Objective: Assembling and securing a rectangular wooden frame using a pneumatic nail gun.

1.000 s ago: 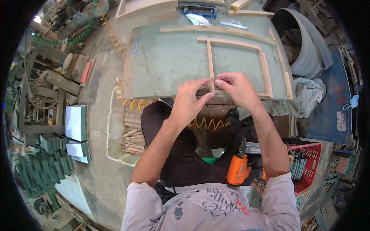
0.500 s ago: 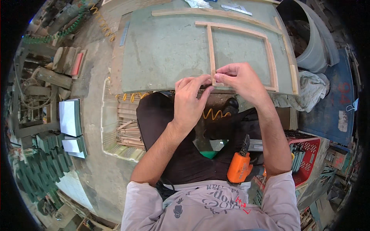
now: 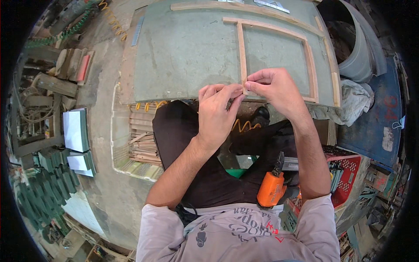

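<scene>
A frame of thin wooden strips (image 3: 242, 52) lies on the grey-green tabletop (image 3: 187, 56), its near corner at the table's front edge. My right hand (image 3: 273, 89) comes from the right, thumb and fingers closed on the near end of the frame's left strip. From the left, my left hand (image 3: 218, 107) meets the same corner. Its fingertips are pinched together against the wood, and whatever lies between them is hidden. Both forearms reach forward over my lap. An orange-bodied air tool (image 3: 270, 190) rests on my lap by my right forearm.
Longer wooden strips (image 3: 257, 15) lie along the table's far and right sides. Under the left front edge stands a pale crate (image 3: 118, 161) of wood pieces. At right are a red crate (image 3: 349, 187) and a large grey drum (image 3: 358, 56). A coiled yellow hose (image 3: 242, 126) hangs below the table.
The view has shifted slightly, so the table sits a little higher in it. My left fingertips have come closer to the frame's corner; my right hand keeps its grip there.
</scene>
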The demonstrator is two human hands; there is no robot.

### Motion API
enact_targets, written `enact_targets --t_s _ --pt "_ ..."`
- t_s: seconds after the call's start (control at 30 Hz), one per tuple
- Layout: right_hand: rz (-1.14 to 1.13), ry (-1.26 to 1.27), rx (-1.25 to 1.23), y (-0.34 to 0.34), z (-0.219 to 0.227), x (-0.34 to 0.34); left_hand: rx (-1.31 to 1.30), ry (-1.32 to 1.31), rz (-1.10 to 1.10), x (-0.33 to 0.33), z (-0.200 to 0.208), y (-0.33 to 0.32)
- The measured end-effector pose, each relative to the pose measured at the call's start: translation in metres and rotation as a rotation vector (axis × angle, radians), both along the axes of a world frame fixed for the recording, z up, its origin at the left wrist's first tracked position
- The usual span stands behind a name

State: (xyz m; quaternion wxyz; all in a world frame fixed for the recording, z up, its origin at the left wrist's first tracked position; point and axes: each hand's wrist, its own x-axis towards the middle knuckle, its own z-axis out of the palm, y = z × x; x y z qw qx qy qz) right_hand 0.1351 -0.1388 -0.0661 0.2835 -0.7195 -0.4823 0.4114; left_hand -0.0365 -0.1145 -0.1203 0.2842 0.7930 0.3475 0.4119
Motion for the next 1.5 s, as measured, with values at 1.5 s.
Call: enact_targets --t_s 1.5 --pt "0.291 -0.46 -0.114 -0.264 0.051 -0.001 0.274 0.182 -0.133 -0.003 0.009 0.011"
